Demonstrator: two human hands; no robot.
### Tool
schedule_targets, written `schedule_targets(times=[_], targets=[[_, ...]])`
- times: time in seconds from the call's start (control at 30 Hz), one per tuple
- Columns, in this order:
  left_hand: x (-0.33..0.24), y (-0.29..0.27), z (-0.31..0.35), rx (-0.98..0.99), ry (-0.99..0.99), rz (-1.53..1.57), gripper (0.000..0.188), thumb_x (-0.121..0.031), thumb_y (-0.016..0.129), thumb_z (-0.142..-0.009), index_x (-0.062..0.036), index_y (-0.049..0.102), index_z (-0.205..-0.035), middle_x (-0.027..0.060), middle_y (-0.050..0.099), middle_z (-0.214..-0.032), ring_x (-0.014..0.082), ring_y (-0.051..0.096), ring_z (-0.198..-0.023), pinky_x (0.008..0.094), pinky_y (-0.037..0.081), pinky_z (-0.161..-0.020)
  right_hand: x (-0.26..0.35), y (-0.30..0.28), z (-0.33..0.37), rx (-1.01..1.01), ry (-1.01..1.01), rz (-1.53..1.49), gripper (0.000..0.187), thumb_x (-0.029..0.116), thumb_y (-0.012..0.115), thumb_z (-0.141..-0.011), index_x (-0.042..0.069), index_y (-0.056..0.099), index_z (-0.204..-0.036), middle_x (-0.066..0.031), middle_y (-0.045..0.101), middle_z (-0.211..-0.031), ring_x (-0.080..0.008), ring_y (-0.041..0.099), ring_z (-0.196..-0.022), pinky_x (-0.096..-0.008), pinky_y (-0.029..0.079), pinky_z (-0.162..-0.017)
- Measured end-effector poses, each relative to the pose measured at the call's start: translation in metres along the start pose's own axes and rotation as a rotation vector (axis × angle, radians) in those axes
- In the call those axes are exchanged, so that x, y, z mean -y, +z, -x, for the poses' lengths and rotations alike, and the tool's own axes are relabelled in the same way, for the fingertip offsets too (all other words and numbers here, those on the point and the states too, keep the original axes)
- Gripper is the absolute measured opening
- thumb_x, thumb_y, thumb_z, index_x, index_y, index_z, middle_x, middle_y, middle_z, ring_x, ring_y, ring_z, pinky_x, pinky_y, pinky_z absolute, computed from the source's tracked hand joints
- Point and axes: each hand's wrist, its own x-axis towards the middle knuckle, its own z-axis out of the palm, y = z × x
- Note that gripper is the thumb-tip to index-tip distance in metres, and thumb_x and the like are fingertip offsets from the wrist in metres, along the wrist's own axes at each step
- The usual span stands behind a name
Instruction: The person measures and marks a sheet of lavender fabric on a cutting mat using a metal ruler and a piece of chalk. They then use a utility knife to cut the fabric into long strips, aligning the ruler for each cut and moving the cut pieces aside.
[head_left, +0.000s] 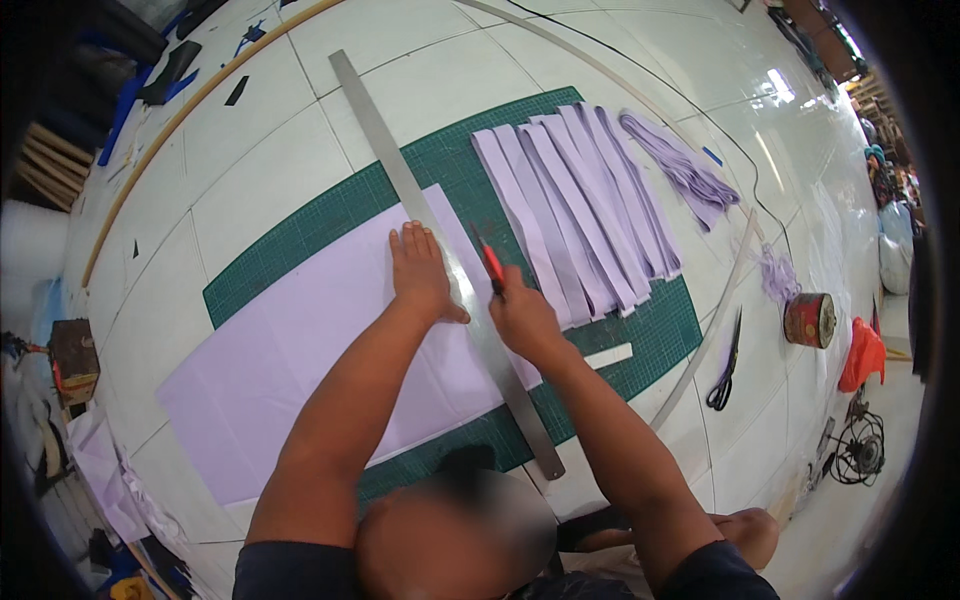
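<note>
Tiled floor (280, 110): 1 green mat (290, 245), scissors (728, 368), tin (808, 320).

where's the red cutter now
In the head view, the red cutter is in the right hand, right of the metal ruler and left of the lavender strips.

Short sleeves (295, 572) in dark navy — plain cloth, bare forearms (345, 400), bare left hand (420, 275), bare right hand (527, 318)
</note>
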Motion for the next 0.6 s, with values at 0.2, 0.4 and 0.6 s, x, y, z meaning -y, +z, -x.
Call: schedule_targets(times=[0.2, 0.4, 0.6], targets=[[0.003, 0.003, -0.003, -0.019, -0.009, -0.037, 0.149, -0.081, 0.077, -0.048, 0.0053, 0.019, -0.154, 0.0246, 0.021, -0.161, 0.0391, 0.013, -0.152, 0.0566, 0.004, -0.122, 0.058, 0.015, -0.058, 0.076, -0.09, 0.162, 0.024, 0.02, 0.048, -0.096, 0.0, 0.045, -0.108, -0.026, 0.069, -0.088, -0.0432, 0.07, -0.083, -0.0509, 0.055, -0.074], [0.004, 0.002, 0.0, -0.035, 0.016, -0.057, 0.147, -0.083, 0.075, -0.049, 0.0021, 0.019, -0.156, 0.023, 0.022, -0.161, 0.0392, 0.013, -0.152, 0.0554, 0.005, -0.122, 0.065, 0.029, -0.083, 0.019, -0.099, 0.126, 0.031, 0.028, 0.046, -0.102, -0.003, 0.046, -0.107, -0.0276, 0.067, -0.097, -0.0416, 0.07, -0.087, -0.0473, 0.057, -0.074], [0.007, 0.004, -0.001, -0.023, 0.01, -0.099, 0.147, -0.086, 0.071, -0.051, 0.0015, 0.018, -0.156, 0.0227, 0.021, -0.162, 0.0395, 0.012, -0.152, 0.0552, 0.003, -0.121, 0.066, 0.036, -0.088, 0.015, -0.072, 0.124, 0.033, 0.03, 0.045, -0.102, -0.002, 0.047, -0.107, -0.0263, 0.068, -0.098, -0.0411, 0.07, -0.088, -0.0474, 0.057, -0.077]])
